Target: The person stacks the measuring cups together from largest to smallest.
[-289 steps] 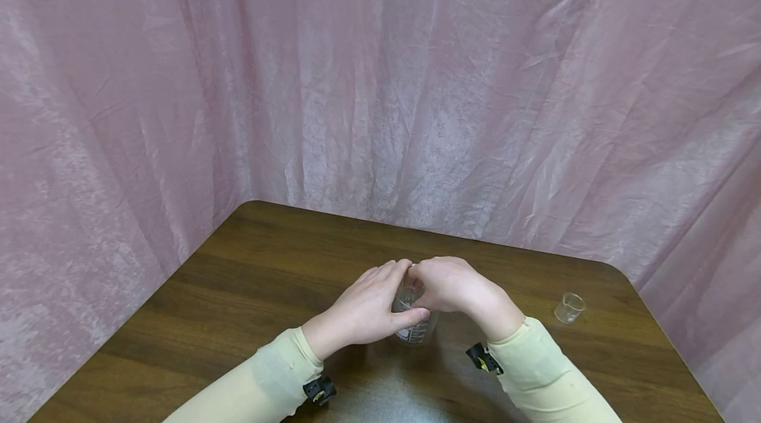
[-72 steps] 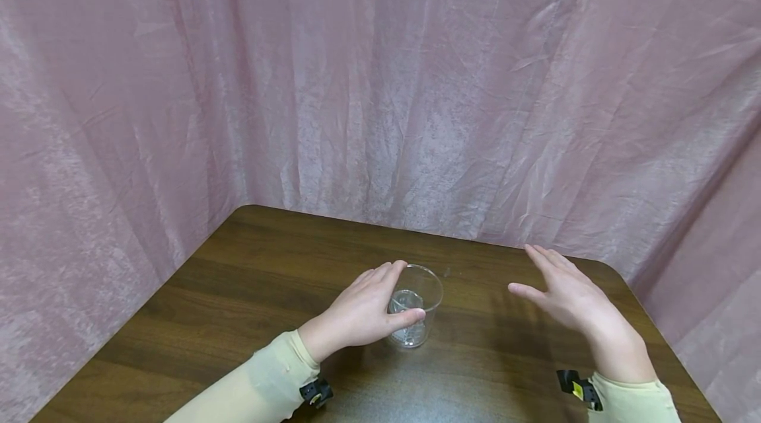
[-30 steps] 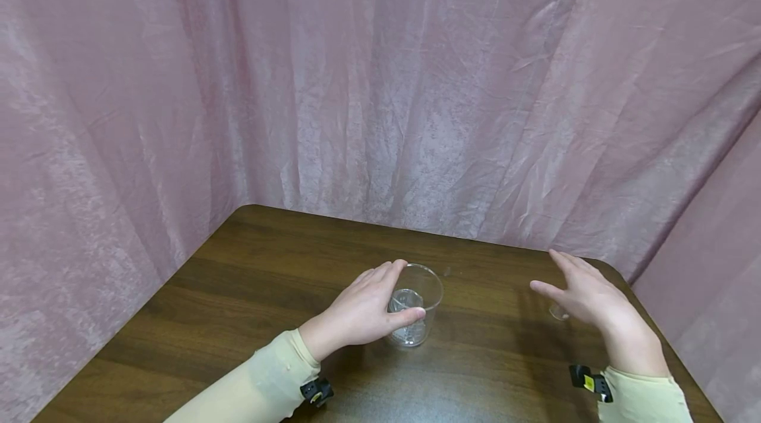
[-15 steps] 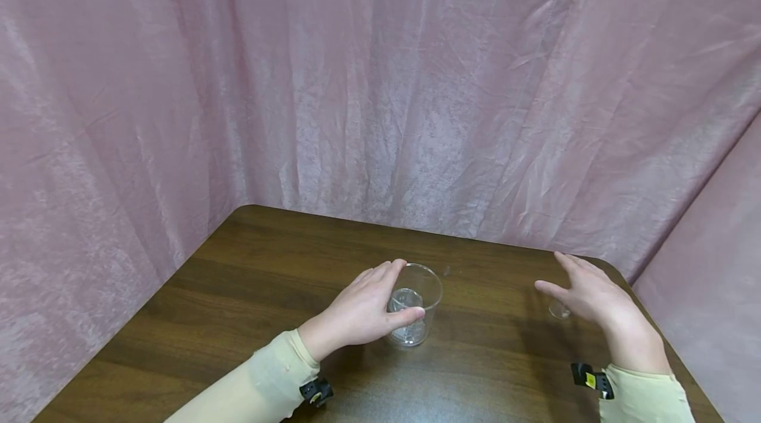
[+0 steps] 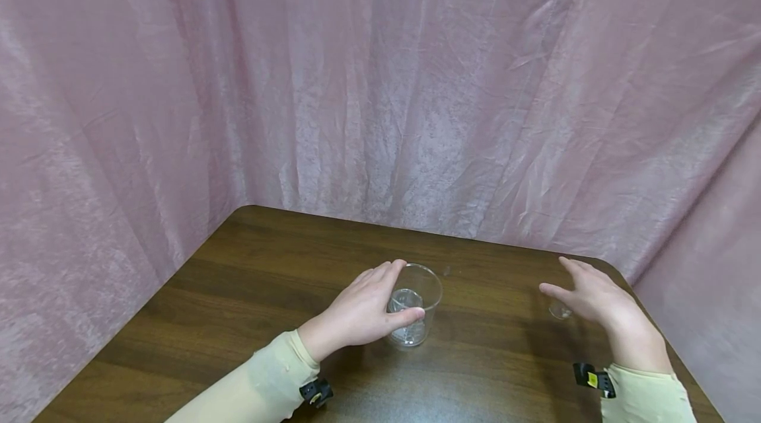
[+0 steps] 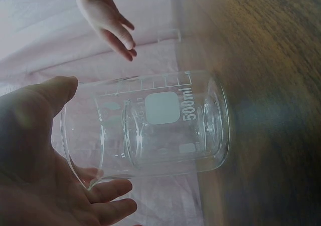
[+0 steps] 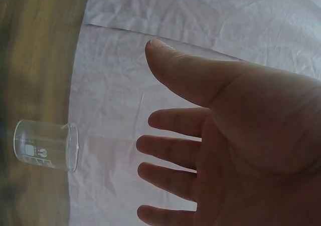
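Observation:
A clear glass beaker (image 5: pixel 429 301) marked 500ml stands upright on the table, with a smaller beaker (image 6: pixel 163 131) nested in it. My left hand (image 5: pixel 359 310) holds its upper part, thumb on the near side and fingers round the far side. Over at the right, my right hand (image 5: pixel 600 304) hovers with fingers spread and thumb apart, nothing in its grasp. Just beyond it stands a small glass beaker (image 7: pixel 46 146) with white markings, seen whole in the right wrist view. In the head view that hand covers most of the small beaker (image 5: pixel 557 310).
The dark wood table (image 5: pixel 285 258) has rounded far corners. Pink curtains (image 5: pixel 357 112) hang close behind it and along both sides. A black band (image 5: pixel 316 392) sits on each wrist, over pale sleeves.
My right hand, over the large beaker's mouth in the oldest frame, has come away to the right. Lately it has drifted slightly right and lower, towards the small beaker. My left hand stays put.

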A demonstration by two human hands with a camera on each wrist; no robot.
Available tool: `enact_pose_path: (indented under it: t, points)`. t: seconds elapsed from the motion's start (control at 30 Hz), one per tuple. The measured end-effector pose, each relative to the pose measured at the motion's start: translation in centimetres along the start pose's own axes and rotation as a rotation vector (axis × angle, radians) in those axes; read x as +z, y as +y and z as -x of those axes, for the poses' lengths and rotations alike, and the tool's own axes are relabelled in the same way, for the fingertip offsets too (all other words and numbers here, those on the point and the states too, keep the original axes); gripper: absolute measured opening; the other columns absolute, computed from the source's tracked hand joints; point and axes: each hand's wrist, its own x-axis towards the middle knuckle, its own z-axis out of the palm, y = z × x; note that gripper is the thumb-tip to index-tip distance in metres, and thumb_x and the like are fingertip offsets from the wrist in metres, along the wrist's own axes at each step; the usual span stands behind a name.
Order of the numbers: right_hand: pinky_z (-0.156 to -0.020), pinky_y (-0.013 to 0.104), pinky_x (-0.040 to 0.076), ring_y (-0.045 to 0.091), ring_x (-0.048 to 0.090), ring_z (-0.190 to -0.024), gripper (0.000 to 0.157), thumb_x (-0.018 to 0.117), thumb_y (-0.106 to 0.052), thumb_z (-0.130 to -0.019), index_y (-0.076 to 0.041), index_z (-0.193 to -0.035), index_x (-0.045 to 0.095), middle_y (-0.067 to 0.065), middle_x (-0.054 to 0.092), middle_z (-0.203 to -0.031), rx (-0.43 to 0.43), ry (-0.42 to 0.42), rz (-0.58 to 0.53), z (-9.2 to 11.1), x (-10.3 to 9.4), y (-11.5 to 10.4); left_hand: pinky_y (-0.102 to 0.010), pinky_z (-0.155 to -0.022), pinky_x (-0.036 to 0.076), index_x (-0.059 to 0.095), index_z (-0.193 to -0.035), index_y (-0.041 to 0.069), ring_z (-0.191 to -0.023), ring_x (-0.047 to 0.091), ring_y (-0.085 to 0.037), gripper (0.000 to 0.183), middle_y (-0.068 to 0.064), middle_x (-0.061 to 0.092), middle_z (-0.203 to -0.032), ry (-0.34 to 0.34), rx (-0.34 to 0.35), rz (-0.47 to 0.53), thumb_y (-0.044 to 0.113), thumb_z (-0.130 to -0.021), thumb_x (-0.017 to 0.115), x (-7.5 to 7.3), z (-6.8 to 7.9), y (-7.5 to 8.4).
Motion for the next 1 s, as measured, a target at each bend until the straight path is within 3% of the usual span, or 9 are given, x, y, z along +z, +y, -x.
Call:
enact_pose_path:
  t: [1.0]
  points:
    - [-0.107, 0.081, 0.041, 0.073, 0.039, -0.138, 0.092, 0.065, -0.051, -0.108, 0.022, -0.156, 0.034, 0.053, 0.037, -0.152, 0.086, -0.089, -0.015, 0.0, 0.2, 1.2, -0.052, -0.127, 0.037, 0.040, -0.167, 0.005, -0.151, 0.050, -0.034, 0.094, -0.016, 0.053, -0.163, 0.008, 0.004, 0.003, 0.065, -0.102, 0.070, 0.2, 0.0, -0.2]
